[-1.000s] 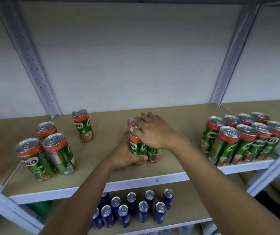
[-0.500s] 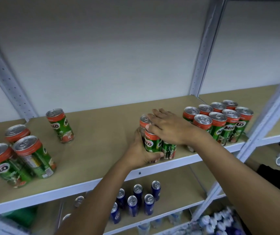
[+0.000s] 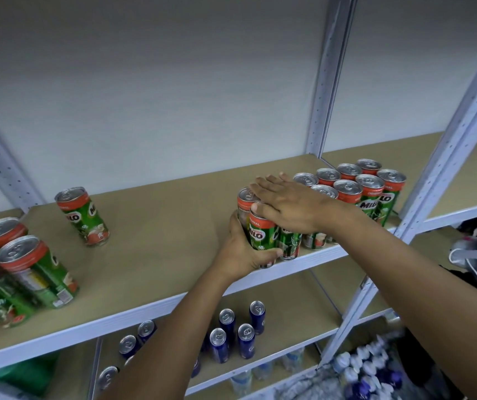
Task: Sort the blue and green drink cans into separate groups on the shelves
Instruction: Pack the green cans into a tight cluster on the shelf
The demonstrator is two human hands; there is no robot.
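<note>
You had a small cluster of green cans (image 3: 263, 232) upright at the upper shelf's (image 3: 159, 226) front edge, just left of a packed block of green cans (image 3: 355, 189). One lone green can (image 3: 83, 216) stood mid-shelf, three more (image 3: 15, 269) far left. Blue cans (image 3: 231, 333) stood upright on the lower shelf (image 3: 298, 316).

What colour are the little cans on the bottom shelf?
Blue, with silver tops. The blue cans show best in the head view, below the arms.

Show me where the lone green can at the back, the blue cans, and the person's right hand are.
lone green can (image 3: 83, 216), head view, on its label.
blue cans (image 3: 245, 340), head view, on one can's body.
right hand (image 3: 287, 204), head view, on its back.
</note>
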